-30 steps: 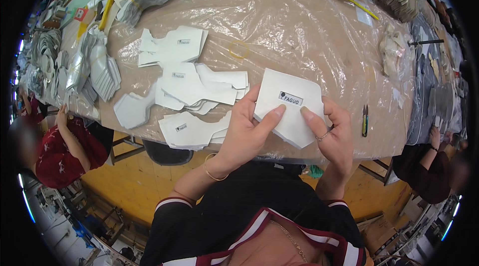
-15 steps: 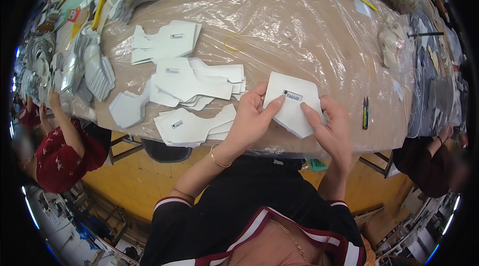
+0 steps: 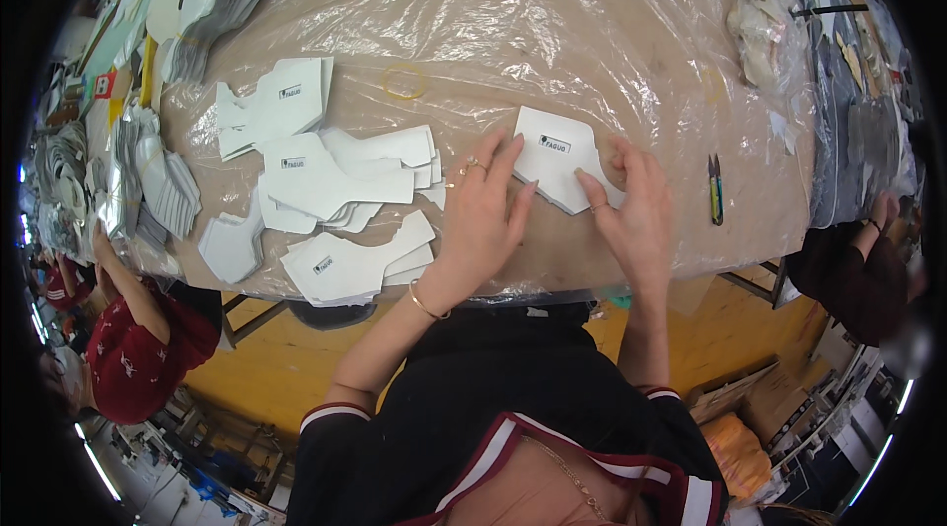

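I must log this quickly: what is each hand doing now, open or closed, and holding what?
Left hand: open, fingers pressing the white cut piece flat on the table.
Right hand: open, fingertips resting on the same piece.

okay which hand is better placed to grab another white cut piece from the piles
Left. The left hand lies right beside the piles of white pieces; the right hand is on the far side of the white piece both touch.
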Available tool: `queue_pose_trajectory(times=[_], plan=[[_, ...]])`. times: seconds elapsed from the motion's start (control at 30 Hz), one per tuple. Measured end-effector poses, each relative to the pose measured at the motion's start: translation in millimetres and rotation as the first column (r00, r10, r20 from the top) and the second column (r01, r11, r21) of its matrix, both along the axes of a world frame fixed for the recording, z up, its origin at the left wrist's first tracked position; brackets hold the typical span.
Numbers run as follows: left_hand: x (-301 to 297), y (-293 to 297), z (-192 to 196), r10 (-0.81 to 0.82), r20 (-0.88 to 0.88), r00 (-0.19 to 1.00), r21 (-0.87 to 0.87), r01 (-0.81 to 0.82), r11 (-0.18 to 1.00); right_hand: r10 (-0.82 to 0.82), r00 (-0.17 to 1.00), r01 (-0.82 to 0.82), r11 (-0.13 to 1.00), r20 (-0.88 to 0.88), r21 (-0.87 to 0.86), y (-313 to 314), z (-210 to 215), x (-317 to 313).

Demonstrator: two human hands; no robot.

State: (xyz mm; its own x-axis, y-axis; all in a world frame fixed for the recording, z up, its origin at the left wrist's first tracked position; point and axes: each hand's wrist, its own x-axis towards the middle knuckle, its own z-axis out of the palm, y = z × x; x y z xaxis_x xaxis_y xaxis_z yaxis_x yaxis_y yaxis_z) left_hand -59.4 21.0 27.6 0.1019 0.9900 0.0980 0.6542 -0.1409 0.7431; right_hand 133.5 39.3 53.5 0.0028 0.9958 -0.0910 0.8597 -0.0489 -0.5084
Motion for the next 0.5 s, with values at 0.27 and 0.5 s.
queue_pose_trajectory(times=[0.27, 0.5], plan=[[-4, 25, 2, 0.111, 0.215, 0.970, -0.090, -0.094, 0.992, -0.025, 0.994, 0.019, 0.998, -0.102, -0.061, 3, -11, -6], [-12, 41, 6, 0.139, 0.305, 0.942, -0.367, -0.018, 0.930, -0.063, 0.904, -0.024, 0.980, -0.423, -0.197, 6, -15, 6]])
